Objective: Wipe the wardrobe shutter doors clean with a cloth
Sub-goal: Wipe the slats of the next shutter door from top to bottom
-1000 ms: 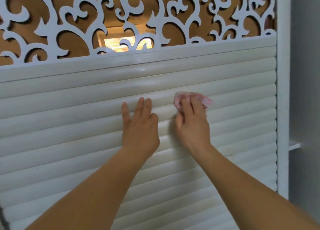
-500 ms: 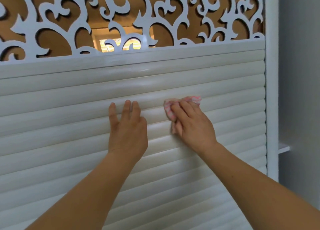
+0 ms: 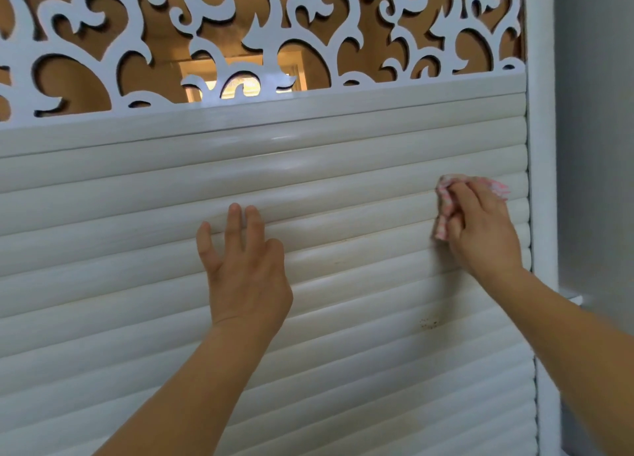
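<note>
Along the top runs a white scrollwork panel (image 3: pixel 240 20), cut through so that a brown wall and a lit opening show behind it. Below it the shutter door (image 3: pixel 103 301) fills the view, a run of rounded cream slats lying level, glossy where the light catches the upper ones.

Near the middle the left hand (image 3: pixel 245 270) lies flat against the slats, fingers straight and slightly spread, holding nothing; it seems to steady the door. The slats look hard and smooth, so a palm may slide on them, and they probably give a little under a push, which is reason enough for the bracing hand.

Further right, low on the door, a cluster of small dark specks (image 3: pixel 428 323) sits on one slat, not yet wiped.

At the door's right edge the right hand (image 3: pixel 480 229) presses a bunched pink-and-white cloth (image 3: pixel 444 208) against a slat, fingers curled over it. The cloth is soft, light and limp; it handles best wadded under the fingertips so that it can be worked into the grooves between slats. Just beside it stands the white frame post (image 3: pixel 542 147), then a grey wall (image 3: pixel 597 130).
</note>
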A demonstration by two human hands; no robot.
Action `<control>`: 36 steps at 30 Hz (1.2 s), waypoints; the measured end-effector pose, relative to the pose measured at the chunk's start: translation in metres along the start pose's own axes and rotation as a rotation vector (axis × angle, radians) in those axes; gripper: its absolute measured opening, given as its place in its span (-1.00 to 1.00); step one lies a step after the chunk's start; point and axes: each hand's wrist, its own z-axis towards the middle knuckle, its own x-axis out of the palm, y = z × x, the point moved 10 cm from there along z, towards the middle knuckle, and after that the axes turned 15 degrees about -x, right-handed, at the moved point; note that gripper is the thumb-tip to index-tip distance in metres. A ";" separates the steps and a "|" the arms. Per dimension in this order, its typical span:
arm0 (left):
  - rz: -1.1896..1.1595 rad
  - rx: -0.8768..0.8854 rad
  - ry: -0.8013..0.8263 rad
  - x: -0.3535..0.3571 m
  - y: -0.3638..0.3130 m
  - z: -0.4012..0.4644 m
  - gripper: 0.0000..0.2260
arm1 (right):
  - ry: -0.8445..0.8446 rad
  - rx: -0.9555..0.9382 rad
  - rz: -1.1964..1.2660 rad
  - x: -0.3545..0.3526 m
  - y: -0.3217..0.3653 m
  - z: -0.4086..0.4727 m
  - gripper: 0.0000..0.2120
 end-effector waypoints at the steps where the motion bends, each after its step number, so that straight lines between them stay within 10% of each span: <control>1: -0.016 -0.015 0.009 0.001 0.000 0.000 -0.89 | -0.022 0.023 -0.005 -0.004 -0.008 0.000 -0.49; 11: -0.073 -0.084 0.141 0.013 0.001 -0.003 -0.92 | -0.113 0.665 0.197 0.006 -0.063 -0.030 -0.56; 24: -0.199 -0.037 0.232 0.005 0.002 -0.023 -0.84 | -0.019 0.105 0.331 0.036 0.134 -0.040 -0.55; 31: -0.219 -0.022 0.256 0.001 0.012 -0.027 -0.83 | -0.217 0.491 0.347 0.006 0.057 -0.049 -0.75; 36: -0.216 -0.011 0.242 0.006 0.025 -0.032 -0.83 | -0.197 0.324 0.348 0.028 0.127 -0.041 -0.68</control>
